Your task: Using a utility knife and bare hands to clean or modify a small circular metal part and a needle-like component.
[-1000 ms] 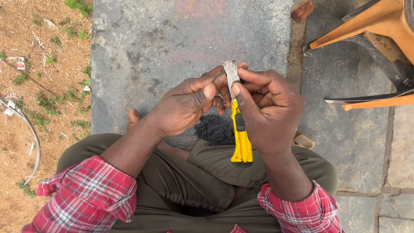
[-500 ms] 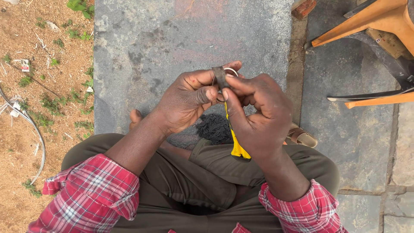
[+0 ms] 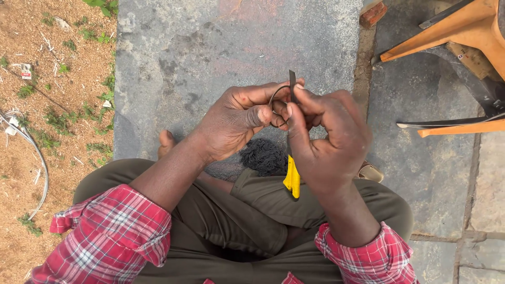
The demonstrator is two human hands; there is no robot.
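Yellow-handled cutter (image 3: pixel 292 179) gripped in right hand (image 3: pixel 329 142), thin dark wire loop (image 3: pixel 276 102) pinched by left hand (image 3: pixel 236 121), black tangle (image 3: pixel 263 156) just below, hands pressed together

Only a small white scrap of packet (image 3: pixel 24 71) with a red patch, lying on the dirt at far left beside sparse weeds; no signs or screens.

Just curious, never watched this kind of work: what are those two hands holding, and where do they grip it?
The right hand grips a yellow-handled tool by its handle, dark metal tip upward. The left hand pinches a thin dark wire loop beside that tip.
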